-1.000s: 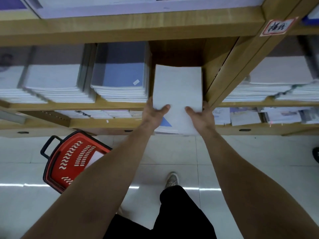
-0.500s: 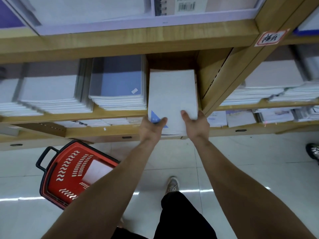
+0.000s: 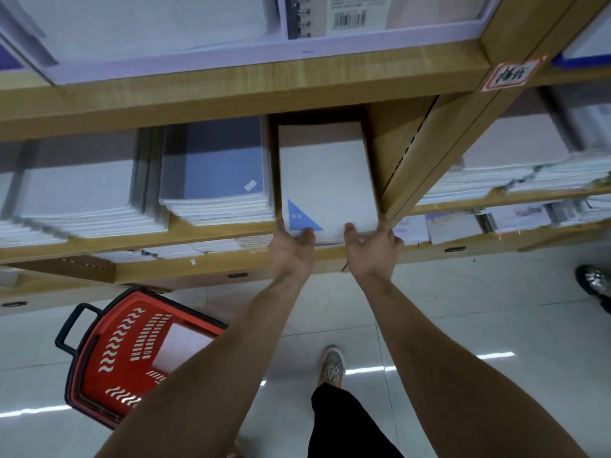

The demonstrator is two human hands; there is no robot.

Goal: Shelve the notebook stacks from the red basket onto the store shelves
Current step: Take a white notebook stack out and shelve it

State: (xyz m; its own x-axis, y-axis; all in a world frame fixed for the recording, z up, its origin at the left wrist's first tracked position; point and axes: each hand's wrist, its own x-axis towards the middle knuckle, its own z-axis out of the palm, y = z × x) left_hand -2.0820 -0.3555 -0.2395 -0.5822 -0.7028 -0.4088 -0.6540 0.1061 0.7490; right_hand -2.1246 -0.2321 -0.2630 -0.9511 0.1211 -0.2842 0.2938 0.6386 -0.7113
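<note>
A stack of white notebooks with a blue triangle on the top cover lies in the narrow slot of the wooden shelf, against the upright divider. My left hand grips the stack's near left corner, thumb on the blue triangle. My right hand grips its near right corner, thumb on top. The stack's near edge sits about level with the shelf's front edge. The red basket stands on the floor at lower left, with a white notebook inside.
Blue-covered notebooks and white stacks fill the shelf to the left; more stacks lie right of the divider. A lower shelf holds mixed notebooks. My shoe is on the tiled floor; another person's shoe is at far right.
Both hands have pushed the white stack deeper into the shelf slot; it now lies almost fully inside. The view has tilted, showing more of the basket.
</note>
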